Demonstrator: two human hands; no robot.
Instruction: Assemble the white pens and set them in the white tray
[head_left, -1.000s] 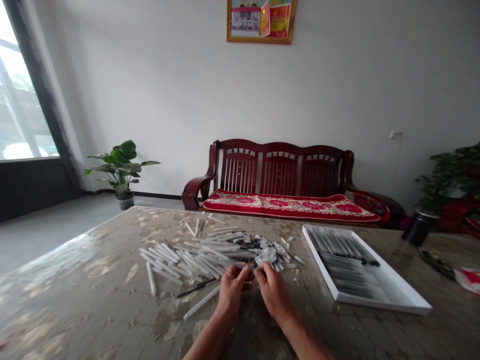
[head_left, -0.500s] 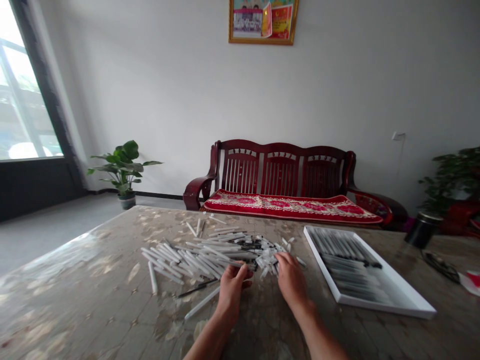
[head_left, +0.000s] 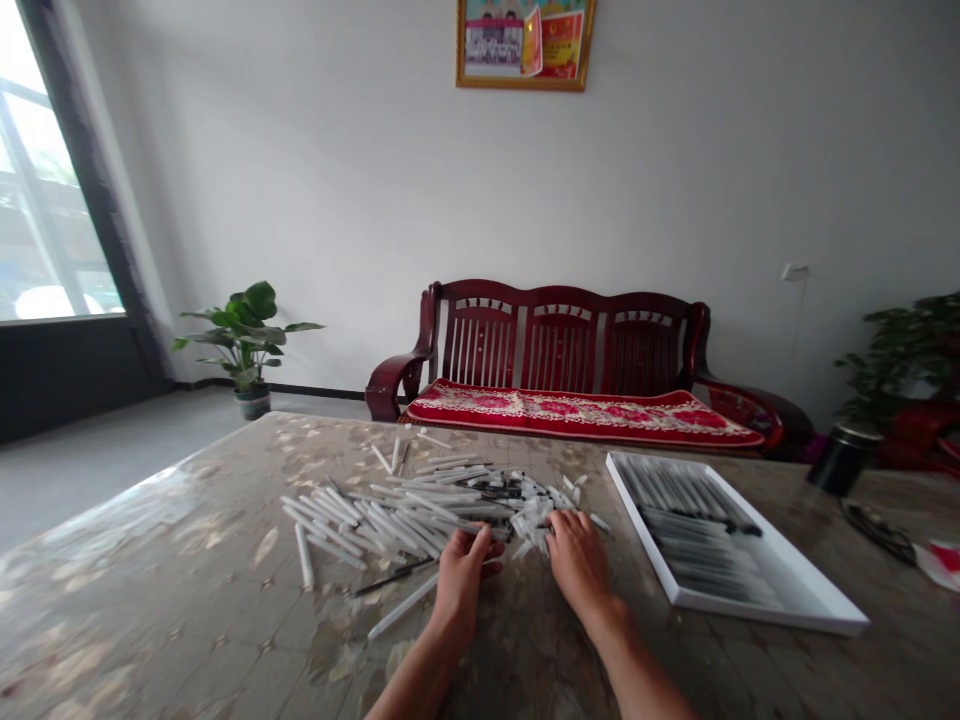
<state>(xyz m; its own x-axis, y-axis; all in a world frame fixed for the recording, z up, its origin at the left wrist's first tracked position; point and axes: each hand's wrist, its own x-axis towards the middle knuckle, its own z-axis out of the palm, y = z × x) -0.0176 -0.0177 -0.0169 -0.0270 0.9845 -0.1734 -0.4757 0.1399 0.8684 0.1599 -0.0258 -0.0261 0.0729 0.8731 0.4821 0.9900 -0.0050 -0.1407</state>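
On the table, my left hand (head_left: 461, 575) is closed at the near edge of a pile of white pen barrels (head_left: 397, 515), with a pen (head_left: 491, 534) pinched between thumb and fingers. My right hand (head_left: 579, 555) rests with bent fingers at the heap of clear pen caps (head_left: 531, 522), its fingertips hidden among them; what they grip cannot be made out. Dark refills or pen tips (head_left: 502, 490) lie between the barrels and the caps. Left of my left wrist lie a single white barrel (head_left: 401, 608) and a thin black rod (head_left: 394, 577).
To the right, a white tray (head_left: 772, 622) holds two rows of pens (head_left: 690, 490). Beyond it stand a black cylindrical container (head_left: 841, 462) and a dark cable (head_left: 877, 530). A red wooden bench (head_left: 562, 345) is past the table's far edge, and a potted plant (head_left: 251, 340) stands at the left.
My right hand has shifted slightly left and its fingers have drawn closer together over the caps. My left hand has hardly moved.
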